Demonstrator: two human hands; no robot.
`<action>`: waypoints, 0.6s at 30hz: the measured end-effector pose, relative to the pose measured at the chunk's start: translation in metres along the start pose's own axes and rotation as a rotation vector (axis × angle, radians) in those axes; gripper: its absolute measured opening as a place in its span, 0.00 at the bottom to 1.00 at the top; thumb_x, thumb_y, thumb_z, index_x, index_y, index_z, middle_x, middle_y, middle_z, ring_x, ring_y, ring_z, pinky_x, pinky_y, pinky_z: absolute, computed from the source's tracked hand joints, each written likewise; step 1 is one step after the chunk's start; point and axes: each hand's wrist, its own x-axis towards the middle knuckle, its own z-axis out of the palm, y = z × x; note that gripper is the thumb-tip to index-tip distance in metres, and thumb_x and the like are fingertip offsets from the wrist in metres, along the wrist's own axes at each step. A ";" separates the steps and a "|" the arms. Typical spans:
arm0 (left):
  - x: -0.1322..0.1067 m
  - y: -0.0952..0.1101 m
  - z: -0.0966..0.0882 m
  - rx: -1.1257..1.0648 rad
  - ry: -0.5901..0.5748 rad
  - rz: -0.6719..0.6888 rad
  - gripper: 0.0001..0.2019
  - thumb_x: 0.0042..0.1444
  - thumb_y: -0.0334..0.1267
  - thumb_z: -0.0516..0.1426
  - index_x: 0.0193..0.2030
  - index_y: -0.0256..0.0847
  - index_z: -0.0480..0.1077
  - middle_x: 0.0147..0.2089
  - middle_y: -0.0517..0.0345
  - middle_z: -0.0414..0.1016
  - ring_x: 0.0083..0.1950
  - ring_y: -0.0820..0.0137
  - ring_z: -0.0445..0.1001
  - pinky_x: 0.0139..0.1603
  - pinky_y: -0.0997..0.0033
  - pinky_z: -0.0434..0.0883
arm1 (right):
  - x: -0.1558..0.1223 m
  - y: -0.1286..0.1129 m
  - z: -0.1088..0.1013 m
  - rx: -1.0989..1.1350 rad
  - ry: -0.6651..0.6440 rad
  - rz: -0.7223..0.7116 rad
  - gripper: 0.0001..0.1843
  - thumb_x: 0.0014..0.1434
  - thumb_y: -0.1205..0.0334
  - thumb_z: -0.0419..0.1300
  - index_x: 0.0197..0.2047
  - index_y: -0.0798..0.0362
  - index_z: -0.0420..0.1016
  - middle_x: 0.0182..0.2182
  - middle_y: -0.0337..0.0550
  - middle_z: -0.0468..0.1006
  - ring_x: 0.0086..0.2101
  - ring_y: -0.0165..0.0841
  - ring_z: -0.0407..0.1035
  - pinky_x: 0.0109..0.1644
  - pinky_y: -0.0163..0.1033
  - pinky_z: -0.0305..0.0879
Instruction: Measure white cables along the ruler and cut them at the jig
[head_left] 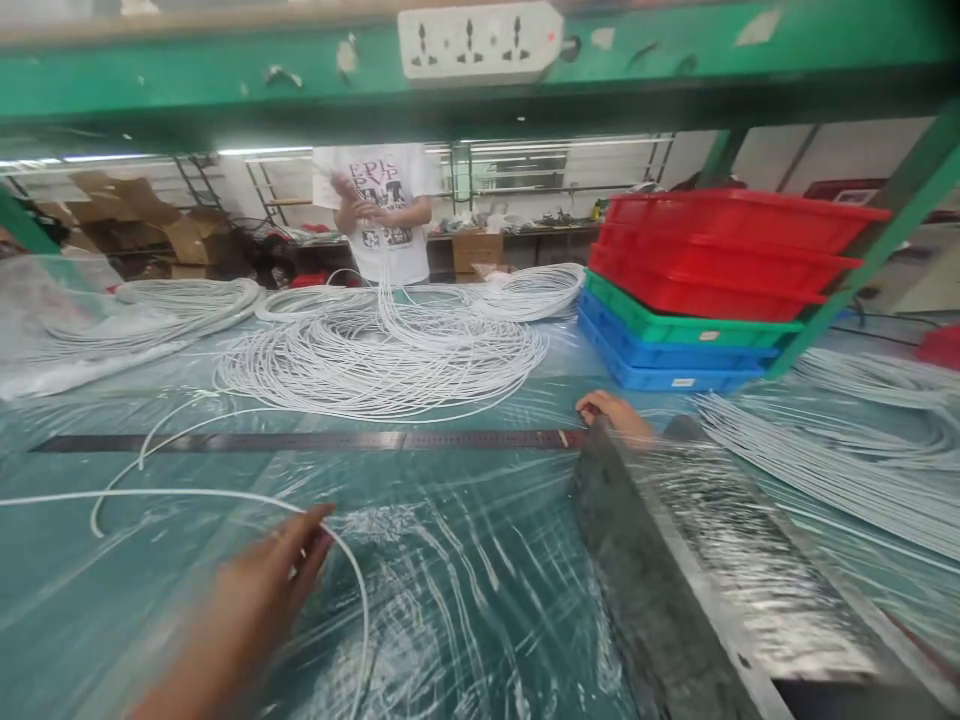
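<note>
My left hand [259, 590], blurred at the wrist, pinches a loose white cable [202, 493] between thumb and fingers. From there the cable runs off to the left edge and bends down toward the front. Beyond the grey metal box [645, 560], my right hand [616, 414] rests near the right end of a long steel ruler [300, 441]. Its fingers are curled together, and what they hold, if anything, cannot be made out. Behind the ruler lies a large coil of white cable [375, 360]. Another cable end curves over the ruler's left part.
Red trays [720, 250] are stacked on green and blue ones [675, 378] at the back right. Bundled white cables [840, 480] lie right of the metal box. A power strip [480, 42] hangs on the green beam overhead. A person [390, 210] stands across the table.
</note>
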 end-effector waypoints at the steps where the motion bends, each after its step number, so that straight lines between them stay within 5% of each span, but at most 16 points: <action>1: 0.003 0.000 0.008 0.073 -0.021 0.087 0.16 0.80 0.43 0.45 0.59 0.38 0.70 0.43 0.50 0.81 0.34 0.59 0.82 0.28 0.66 0.78 | 0.000 -0.001 -0.001 -0.005 -0.009 0.000 0.03 0.72 0.66 0.61 0.46 0.56 0.76 0.42 0.41 0.75 0.41 0.32 0.71 0.53 0.43 0.72; 4: 0.008 -0.002 0.022 0.105 -0.101 0.151 0.20 0.78 0.36 0.43 0.52 0.33 0.75 0.41 0.42 0.78 0.33 0.54 0.80 0.22 0.66 0.69 | -0.001 -0.003 -0.006 -0.013 -0.029 -0.001 0.03 0.72 0.66 0.63 0.48 0.57 0.76 0.42 0.41 0.75 0.44 0.33 0.72 0.56 0.46 0.73; 7: 0.009 0.006 0.025 0.011 -0.176 0.250 0.20 0.78 0.33 0.42 0.58 0.35 0.75 0.54 0.38 0.76 0.52 0.51 0.79 0.45 0.56 0.77 | -0.002 -0.003 -0.008 -0.008 -0.044 -0.006 0.04 0.72 0.66 0.63 0.48 0.57 0.76 0.44 0.42 0.75 0.45 0.34 0.72 0.58 0.48 0.72; 9: 0.009 0.019 0.023 -0.104 -0.247 0.357 0.19 0.80 0.35 0.43 0.59 0.39 0.74 0.56 0.45 0.76 0.55 0.55 0.78 0.58 0.53 0.73 | -0.001 -0.003 -0.009 -0.001 -0.053 -0.006 0.05 0.72 0.66 0.63 0.49 0.58 0.76 0.44 0.42 0.75 0.45 0.34 0.73 0.58 0.48 0.73; 13: 0.013 0.058 0.012 -0.289 -0.398 0.411 0.17 0.82 0.38 0.42 0.54 0.38 0.71 0.38 0.55 0.76 0.32 0.68 0.74 0.35 0.69 0.67 | 0.002 -0.001 -0.006 -0.004 -0.052 0.019 0.05 0.72 0.66 0.64 0.49 0.57 0.76 0.43 0.42 0.76 0.44 0.34 0.73 0.57 0.47 0.73; 15: 0.019 0.079 0.000 -0.382 -0.529 0.373 0.10 0.80 0.40 0.50 0.50 0.41 0.71 0.34 0.59 0.73 0.29 0.70 0.72 0.30 0.72 0.63 | 0.003 -0.001 -0.005 -0.015 -0.044 0.039 0.05 0.72 0.64 0.64 0.49 0.57 0.77 0.44 0.43 0.76 0.45 0.34 0.73 0.57 0.47 0.74; 18: 0.033 0.103 -0.021 -0.737 -0.953 0.288 0.10 0.70 0.48 0.63 0.46 0.45 0.74 0.36 0.60 0.74 0.36 0.69 0.73 0.32 0.76 0.64 | 0.004 -0.001 -0.003 -0.033 -0.031 0.057 0.08 0.73 0.61 0.64 0.50 0.57 0.77 0.47 0.44 0.77 0.46 0.35 0.73 0.57 0.48 0.74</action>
